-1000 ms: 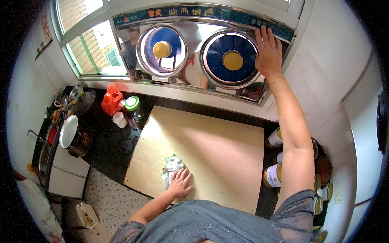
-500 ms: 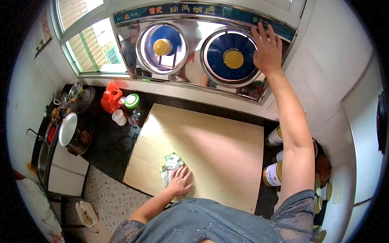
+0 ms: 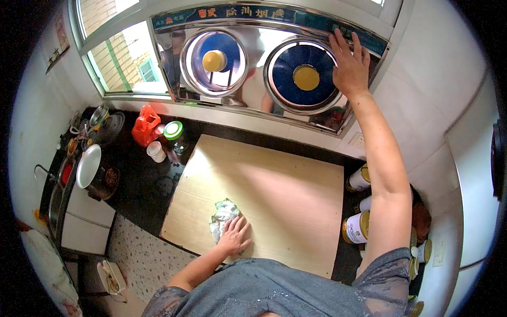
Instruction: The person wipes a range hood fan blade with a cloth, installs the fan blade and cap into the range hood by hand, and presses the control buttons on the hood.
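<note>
My left hand (image 3: 234, 235) rests with its fingers spread on a wooden board (image 3: 285, 195), its fingertips at the edge of a crumpled white cloth with a green border (image 3: 224, 215). Raised at the upper right, my right hand (image 3: 350, 64) has its fingers apart and holds nothing. It lies against the right part of a shiny metal exhaust panel (image 3: 253, 68), beside the right round fan opening (image 3: 305, 78), with its fingertips near the dark green top strip.
On the black counter (image 3: 138, 190) stand a red plastic bag (image 3: 146, 127), a green-lidded jar (image 3: 174, 132), a white cup (image 3: 156, 151) and a pot (image 3: 97, 177). Several cans (image 3: 356, 228) line the right side. An open window (image 3: 124, 63) is at the upper left.
My right hand has shifted very slightly up along the panel. The left hand and cloth have stayed almost in place on the board. The view has moved a little.
</note>
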The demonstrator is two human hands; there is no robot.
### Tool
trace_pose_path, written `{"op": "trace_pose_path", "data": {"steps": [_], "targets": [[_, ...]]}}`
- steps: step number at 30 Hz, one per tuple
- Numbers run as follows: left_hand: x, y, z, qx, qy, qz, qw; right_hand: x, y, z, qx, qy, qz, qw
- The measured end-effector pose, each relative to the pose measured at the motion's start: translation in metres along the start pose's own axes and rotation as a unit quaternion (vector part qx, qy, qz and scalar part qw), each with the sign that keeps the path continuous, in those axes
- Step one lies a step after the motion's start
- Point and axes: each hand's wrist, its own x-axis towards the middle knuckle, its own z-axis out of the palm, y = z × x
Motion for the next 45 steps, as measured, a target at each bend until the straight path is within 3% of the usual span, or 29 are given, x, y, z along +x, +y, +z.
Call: {"op": "trace_pose_path", "data": {"steps": [8,45], "targets": [[-0.001,0.000,0.002,0.003,-0.007,-0.001,1.000,0.003,-0.011,-0.001,-0.023,-0.064,0.008,0.998],[0.000,0.001,-0.006,0.003,-0.012,0.008,1.000,0.012,0.005,-0.005,-0.010,0.013,0.015,1.000]]}}
